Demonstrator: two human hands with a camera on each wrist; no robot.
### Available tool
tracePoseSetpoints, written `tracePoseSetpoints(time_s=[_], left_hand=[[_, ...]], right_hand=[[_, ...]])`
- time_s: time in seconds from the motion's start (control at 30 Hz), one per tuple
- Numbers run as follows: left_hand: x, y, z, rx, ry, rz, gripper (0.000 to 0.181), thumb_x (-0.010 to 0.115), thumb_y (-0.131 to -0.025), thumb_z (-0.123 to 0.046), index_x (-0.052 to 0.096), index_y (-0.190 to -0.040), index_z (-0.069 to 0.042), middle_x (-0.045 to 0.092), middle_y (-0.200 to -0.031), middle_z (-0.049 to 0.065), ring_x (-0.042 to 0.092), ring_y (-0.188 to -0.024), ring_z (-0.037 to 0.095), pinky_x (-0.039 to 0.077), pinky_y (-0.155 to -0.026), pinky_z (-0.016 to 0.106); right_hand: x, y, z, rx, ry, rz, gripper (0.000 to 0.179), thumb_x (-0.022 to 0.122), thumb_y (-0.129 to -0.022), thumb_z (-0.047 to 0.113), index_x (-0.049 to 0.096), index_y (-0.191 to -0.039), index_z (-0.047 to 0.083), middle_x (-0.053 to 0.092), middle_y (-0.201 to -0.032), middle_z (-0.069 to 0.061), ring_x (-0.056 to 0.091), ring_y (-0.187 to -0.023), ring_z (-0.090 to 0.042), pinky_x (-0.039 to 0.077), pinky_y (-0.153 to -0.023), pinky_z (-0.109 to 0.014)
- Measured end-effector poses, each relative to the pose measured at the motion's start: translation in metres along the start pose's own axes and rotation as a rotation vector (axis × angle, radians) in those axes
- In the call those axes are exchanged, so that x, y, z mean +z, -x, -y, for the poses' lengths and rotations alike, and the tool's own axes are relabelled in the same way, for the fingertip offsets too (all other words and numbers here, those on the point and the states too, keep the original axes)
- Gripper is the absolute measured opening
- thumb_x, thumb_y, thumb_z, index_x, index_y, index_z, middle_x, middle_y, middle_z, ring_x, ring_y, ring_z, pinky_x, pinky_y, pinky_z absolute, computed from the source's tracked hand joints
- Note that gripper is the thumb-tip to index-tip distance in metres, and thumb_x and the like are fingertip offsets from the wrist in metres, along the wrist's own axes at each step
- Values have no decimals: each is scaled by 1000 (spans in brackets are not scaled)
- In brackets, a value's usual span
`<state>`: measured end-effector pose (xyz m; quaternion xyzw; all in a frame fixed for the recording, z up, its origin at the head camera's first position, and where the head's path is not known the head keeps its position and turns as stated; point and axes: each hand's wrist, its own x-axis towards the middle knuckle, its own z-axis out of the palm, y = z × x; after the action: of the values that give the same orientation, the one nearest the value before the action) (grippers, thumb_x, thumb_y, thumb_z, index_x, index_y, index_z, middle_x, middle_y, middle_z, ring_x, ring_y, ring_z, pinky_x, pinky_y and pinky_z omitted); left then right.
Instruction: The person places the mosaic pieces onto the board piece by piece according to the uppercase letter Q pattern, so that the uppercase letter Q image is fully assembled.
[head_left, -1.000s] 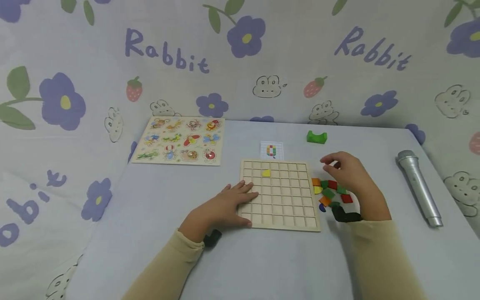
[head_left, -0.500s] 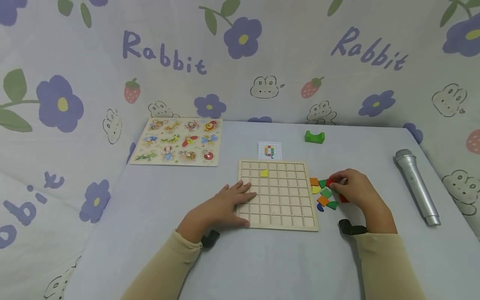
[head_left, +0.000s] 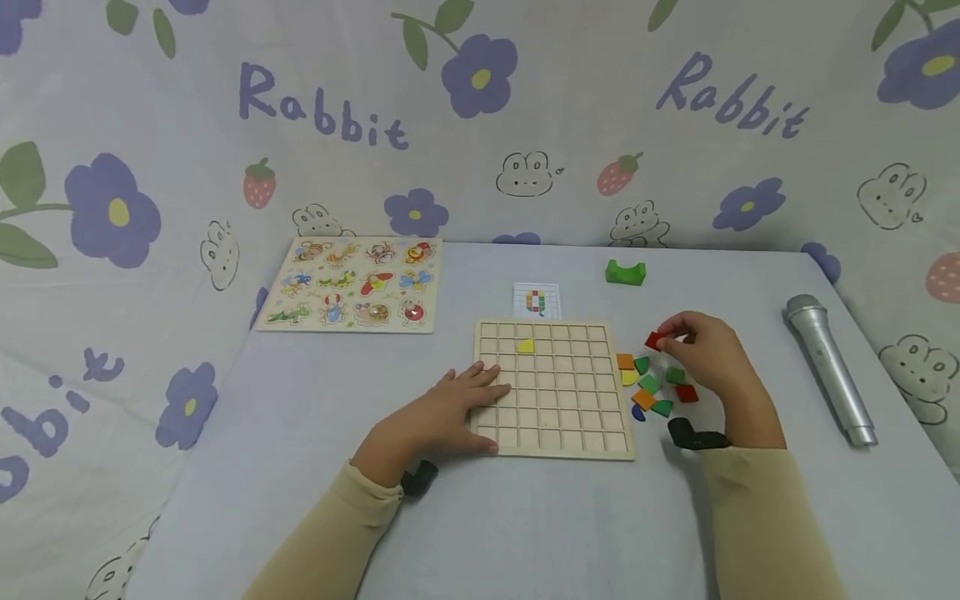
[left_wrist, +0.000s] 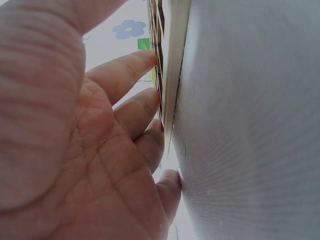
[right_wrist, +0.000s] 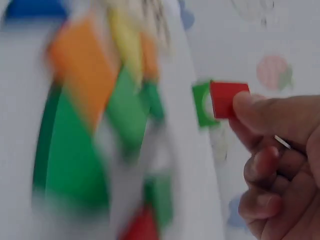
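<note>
Pinching red square tile (head_left: pixel 654 341) narrowly between thumb and fingers of right hand (head_left: pixel 705 358), with loose coloured tiles (head_left: pixel 648 384) nearer than those fingertips. Resting left hand (head_left: pixel 435 419) wide-spread on left edge of gridded wooden board (head_left: pixel 562 398), with yellow tile (head_left: pixel 527 346) beyond fingertips.

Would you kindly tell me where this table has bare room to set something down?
Free patches: the near tabletop between the sleeves, below the grid board; the stretch between the picture puzzle and the left hand; the strip between the right hand and the microphone. Crowded: just right of the board, among loose pieces.
</note>
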<state>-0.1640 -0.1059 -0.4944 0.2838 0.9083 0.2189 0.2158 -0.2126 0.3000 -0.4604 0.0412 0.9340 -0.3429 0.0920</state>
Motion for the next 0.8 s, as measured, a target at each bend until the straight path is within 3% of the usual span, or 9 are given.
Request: tracePoseSetpoints(time_s=[0.2, 0.33, 0.53, 0.8], left_hand=[[1, -1, 2, 1, 7, 0, 94, 88, -91, -50, 41, -170, -29, 18, -184, -6, 5, -172, 18, 7, -141, 49], [2, -3, 2, -1, 13, 1, 94, 87, -91, -51, 41, -170, -31, 18, -184, -8, 5, -172, 17, 6, -141, 49], [3, -3, 1, -18, 11, 7, 94, 88, -90, -50, 41, -170, -32, 18, -183, -9, 4, -172, 16, 6, -141, 49], [1, -1, 3, -19, -9, -1, 94, 88, -90, -50, 42, -170, -31, 19, -183, -8, 6, -172, 17, 7, -141, 50]], right_hand=[[32, -19, 55, -142, -31, 78, 21, 64, -110, 18, 70, -127, 8, 69, -131, -18, 61, -107, -34, 58, -91, -41], [58, -33, 81, -207, -22, 146, 15, 65, -109, 15, 72, -120, 9, 71, -125, -15, 60, -106, -31, 55, -93, -41], [83, -47, 93, -248, 4, 195, 11, 66, -107, 11, 74, -114, 7, 72, -116, -14, 62, -104, -30, 53, -95, -44], [88, -47, 97, -252, 15, 230, 14, 64, -108, 11, 75, -113, 5, 73, -115, -14, 62, -104, -30, 53, -94, -45]])
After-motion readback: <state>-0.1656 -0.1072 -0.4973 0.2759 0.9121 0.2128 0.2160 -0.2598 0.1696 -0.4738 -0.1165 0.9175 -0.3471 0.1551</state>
